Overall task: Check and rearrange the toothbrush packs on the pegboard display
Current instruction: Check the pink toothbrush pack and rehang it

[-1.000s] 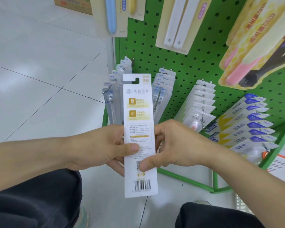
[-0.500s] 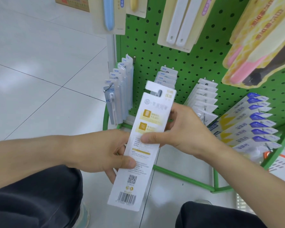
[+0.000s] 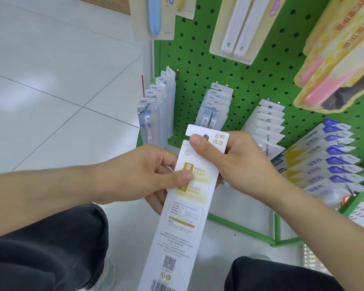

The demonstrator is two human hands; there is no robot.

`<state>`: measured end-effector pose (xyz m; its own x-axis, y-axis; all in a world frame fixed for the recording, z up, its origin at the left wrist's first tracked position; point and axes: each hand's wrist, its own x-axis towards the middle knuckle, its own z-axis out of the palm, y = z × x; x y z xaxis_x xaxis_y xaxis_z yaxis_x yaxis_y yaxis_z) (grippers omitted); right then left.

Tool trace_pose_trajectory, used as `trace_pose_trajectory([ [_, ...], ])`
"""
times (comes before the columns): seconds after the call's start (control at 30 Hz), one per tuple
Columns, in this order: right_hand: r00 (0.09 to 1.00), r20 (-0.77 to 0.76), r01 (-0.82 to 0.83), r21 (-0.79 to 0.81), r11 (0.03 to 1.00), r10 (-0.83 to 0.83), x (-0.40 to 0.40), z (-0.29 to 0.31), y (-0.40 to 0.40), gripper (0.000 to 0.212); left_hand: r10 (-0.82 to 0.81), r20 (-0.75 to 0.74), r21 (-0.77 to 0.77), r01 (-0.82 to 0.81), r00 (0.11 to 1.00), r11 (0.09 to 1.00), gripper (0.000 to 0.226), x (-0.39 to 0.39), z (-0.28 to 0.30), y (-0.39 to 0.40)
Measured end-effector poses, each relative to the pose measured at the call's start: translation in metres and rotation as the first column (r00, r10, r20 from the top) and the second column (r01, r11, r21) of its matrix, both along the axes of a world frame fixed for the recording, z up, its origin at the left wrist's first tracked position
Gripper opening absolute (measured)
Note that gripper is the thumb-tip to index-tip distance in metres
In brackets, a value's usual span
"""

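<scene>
A long white toothbrush pack (image 3: 181,225) with yellow print shows its back to me, tilted with its barcode end toward me. My left hand (image 3: 147,175) pinches its upper middle with the thumb on the yellow label. My right hand (image 3: 237,158) grips the hang tab at its top, thumb over the hole. The tab sits just in front of the middle row of hanging packs (image 3: 215,106) on the green pegboard (image 3: 250,80). A hook tip shows at the tab hole; I cannot tell whether the pack hangs on it.
Clear packs marked NEW (image 3: 156,110) hang at the left of the board, white packs (image 3: 267,122) and blue-and-yellow packs (image 3: 324,160) to the right. Larger packs (image 3: 343,59) hang overhead. The green rack frame (image 3: 240,229) stands on a white tiled floor (image 3: 51,101). My knees are below.
The pack went from upright in front of me to tilted and raised toward the middle hook. My right hand slid from its lower edge up to the hang tab; my left moved higher too.
</scene>
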<state>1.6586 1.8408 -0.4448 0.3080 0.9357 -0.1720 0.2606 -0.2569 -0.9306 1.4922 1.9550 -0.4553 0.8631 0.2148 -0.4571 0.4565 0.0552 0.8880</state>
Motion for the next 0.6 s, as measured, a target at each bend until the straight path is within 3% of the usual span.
trace_pose_trajectory([
  [0.2, 0.997, 0.020, -0.077, -0.046, 0.996, 0.078, 0.0039, 0.0001, -0.0003, 0.048, 0.065, -0.070, 0.063, -0.061, 0.995, 0.996, 0.055, 0.0035, 0.0000, 0.0028],
  [0.37, 0.994, 0.035, -0.105, -0.007, 0.994, 0.105, 0.0062, 0.0007, -0.0013, 0.022, 0.087, -0.028, 0.237, -0.078, 0.996, 0.968, 0.058, 0.0022, -0.0002, 0.0070],
  [0.47, 0.995, 0.064, -0.077, -0.008, 0.997, 0.078, 0.0080, 0.0022, -0.0022, 0.029, 0.068, -0.002, 0.299, -0.064, 0.998, 0.952, 0.053, 0.0015, -0.0004, 0.0083],
  [0.6, 0.993, 0.093, -0.065, -0.035, 0.997, 0.068, 0.0079, 0.0054, -0.0028, 0.044, 0.065, 0.001, 0.271, -0.063, 0.998, 0.961, 0.055, 0.0022, -0.0024, 0.0065],
])
